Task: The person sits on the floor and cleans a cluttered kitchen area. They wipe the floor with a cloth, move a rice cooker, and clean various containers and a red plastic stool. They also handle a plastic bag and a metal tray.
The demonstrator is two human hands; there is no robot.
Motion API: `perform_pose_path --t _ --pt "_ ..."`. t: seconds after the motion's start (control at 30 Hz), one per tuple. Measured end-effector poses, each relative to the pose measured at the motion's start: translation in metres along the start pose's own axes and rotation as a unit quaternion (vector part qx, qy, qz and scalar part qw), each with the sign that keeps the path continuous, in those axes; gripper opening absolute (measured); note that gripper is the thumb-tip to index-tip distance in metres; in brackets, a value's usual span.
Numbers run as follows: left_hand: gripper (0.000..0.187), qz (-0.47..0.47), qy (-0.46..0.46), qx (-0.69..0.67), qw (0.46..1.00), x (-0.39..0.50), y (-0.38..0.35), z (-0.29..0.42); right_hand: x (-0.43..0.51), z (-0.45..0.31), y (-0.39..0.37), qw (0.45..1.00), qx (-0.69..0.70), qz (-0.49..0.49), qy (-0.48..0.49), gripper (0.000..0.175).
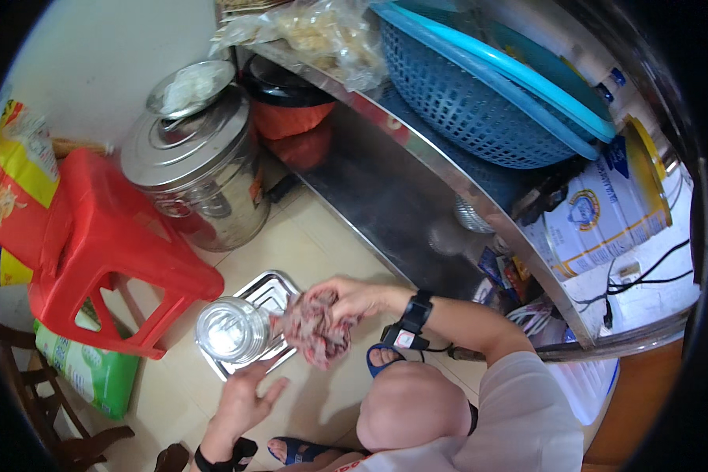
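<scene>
A crumpled, reddish patterned cloth (320, 330) hangs from my right hand (348, 298), above the right edge of a rectangular metal tray (269, 282) on the floor. A clear, round glass jar (233, 330) stands on the tray, its bright top facing me. Close below the jar, my left hand (245, 398) has its thumb and fingers apart and holds nothing. Whether its fingertips touch the tray's near edge is hard to tell. The cloth covers part of the tray's right side.
Left of the tray stands a red plastic stool (94, 248); behind it is a lidded metal bin (212, 194). A metal shelf (389, 194) rises on the right, holding blue plastic baskets (466, 100) and a large can (607, 206). A green bag (100, 371) lies under the stool.
</scene>
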State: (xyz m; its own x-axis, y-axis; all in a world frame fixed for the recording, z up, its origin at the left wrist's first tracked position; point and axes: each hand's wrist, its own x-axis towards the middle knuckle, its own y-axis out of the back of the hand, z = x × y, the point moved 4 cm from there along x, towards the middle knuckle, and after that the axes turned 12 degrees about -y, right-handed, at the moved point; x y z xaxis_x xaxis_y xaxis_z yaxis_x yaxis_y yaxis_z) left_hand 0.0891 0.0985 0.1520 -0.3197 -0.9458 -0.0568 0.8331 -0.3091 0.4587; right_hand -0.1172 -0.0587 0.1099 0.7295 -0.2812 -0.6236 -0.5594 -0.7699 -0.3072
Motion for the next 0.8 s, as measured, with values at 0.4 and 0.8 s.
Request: perform_pose_path --t 0.4,0.8 --pt "0.114 0.072 0.043 0.39 0.917 0.052 0.049 -0.047 -0.146 0.156 0.052 0.624 -0.566 0.531 -0.09 0.053" --pt "0.102 0.083 0.045 0.388 0.917 0.051 0.04 -0.064 0.016 0.028 0.139 0.697 -0.541 0.469 0.044 0.052"
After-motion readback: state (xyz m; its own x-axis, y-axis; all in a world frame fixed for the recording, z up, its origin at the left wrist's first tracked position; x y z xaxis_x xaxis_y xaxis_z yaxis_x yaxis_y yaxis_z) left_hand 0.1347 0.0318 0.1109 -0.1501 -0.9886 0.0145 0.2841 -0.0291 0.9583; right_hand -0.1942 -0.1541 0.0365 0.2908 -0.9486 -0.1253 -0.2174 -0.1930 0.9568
